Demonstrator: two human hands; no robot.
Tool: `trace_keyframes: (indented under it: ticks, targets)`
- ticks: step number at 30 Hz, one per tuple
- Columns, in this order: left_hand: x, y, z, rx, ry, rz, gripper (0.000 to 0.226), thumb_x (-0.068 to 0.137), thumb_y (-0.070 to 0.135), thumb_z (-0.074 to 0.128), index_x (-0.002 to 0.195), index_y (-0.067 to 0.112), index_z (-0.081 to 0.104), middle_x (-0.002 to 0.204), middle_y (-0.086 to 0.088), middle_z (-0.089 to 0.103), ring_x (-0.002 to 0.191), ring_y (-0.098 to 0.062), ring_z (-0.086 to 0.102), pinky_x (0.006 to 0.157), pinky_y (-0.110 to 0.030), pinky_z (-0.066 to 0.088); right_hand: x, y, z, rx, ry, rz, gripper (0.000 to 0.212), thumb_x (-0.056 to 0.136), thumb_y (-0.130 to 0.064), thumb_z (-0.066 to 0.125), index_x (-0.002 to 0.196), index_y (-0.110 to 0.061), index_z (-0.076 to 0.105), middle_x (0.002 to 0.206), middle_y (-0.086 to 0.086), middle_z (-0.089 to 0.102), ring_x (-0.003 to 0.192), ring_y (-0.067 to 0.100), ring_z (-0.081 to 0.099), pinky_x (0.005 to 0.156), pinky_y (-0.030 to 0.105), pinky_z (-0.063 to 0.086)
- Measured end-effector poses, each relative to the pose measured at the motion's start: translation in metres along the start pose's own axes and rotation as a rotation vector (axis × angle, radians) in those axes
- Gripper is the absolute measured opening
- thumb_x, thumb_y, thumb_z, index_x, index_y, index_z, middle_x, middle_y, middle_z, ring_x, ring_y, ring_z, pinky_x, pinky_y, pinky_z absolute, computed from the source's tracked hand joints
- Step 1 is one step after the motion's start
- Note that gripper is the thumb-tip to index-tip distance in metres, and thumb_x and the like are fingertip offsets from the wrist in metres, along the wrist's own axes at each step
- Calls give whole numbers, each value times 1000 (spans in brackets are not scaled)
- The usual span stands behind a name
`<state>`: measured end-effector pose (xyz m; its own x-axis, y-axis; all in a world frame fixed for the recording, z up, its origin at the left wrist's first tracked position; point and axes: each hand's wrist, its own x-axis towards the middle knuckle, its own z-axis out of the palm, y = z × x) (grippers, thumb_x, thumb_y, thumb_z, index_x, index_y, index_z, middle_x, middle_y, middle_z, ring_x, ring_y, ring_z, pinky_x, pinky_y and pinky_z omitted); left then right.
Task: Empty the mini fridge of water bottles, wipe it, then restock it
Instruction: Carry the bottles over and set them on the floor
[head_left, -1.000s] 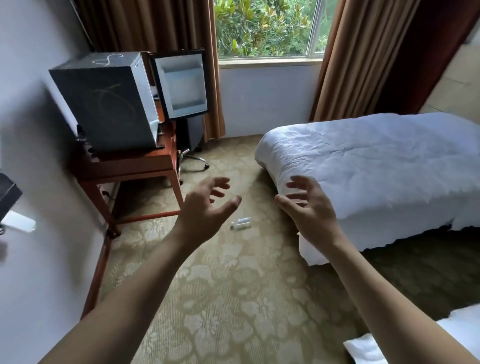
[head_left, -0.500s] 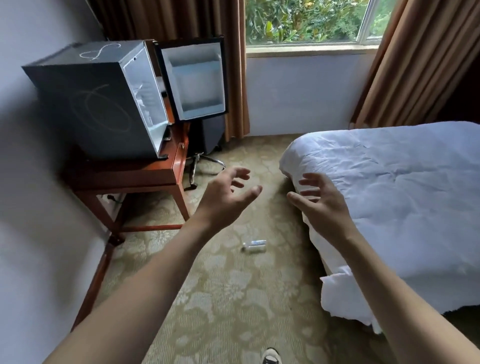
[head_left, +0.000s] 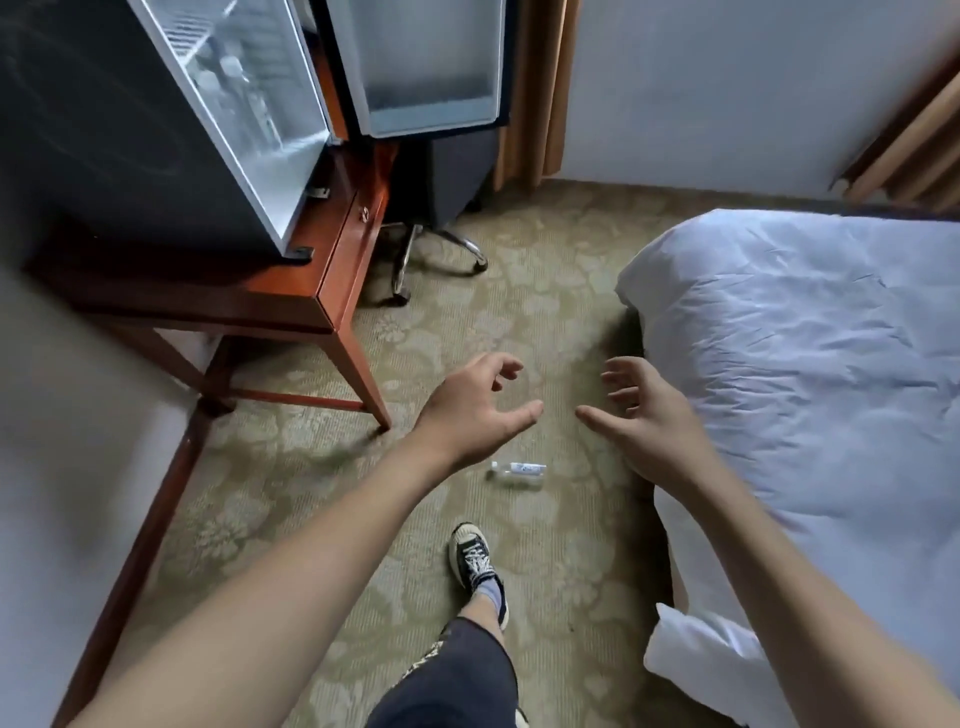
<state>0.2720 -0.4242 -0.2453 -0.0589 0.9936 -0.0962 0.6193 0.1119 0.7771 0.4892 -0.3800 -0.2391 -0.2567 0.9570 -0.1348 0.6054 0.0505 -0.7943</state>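
Note:
A black mini fridge (head_left: 119, 135) stands on a wooden desk (head_left: 332, 270) at the upper left, its door (head_left: 426, 62) swung wide. Several water bottles (head_left: 228, 78) show blurred inside it. One small clear water bottle (head_left: 518, 469) lies on its side on the carpet between the desk and the bed. My left hand (head_left: 475, 410) hovers just above and left of that bottle, fingers loosely spread, holding nothing. My right hand (head_left: 641, 415) is held out beside it, also empty with fingers relaxed.
A bed with a white duvet (head_left: 805, 374) fills the right side. An office chair base (head_left: 436, 249) sits behind the desk, under the fridge door. My foot in a dark sneaker (head_left: 472, 556) is on the patterned carpet (head_left: 322, 499). Curtains (head_left: 535, 93) hang at the back.
I have walked forward and tilted my view down. The fridge, desk and floor bottle are closer, and my foot has come into view. Both hands stay raised and empty.

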Motion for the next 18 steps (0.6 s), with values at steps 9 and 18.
trace_keyframes:
  ticks: [9,18]
  targets:
    - [174,-153,128,68,-215,-284,53,84,52,67,129,25,56,124,10,57,112,-11,54,91,-34,48,174,164,76,55,-24,322,60,77,-38,82,130,-25,54,117,-11,62,100,3,61,77,20,47]
    - [248,-412,374,276,-374,-431,66,81,53,66,137,22,49,136,1,54,124,-25,47,102,-44,38,279,428,281,-167,-352,401,77,70,-31,87,136,-19,51,134,-1,58,117,17,56,93,30,44]
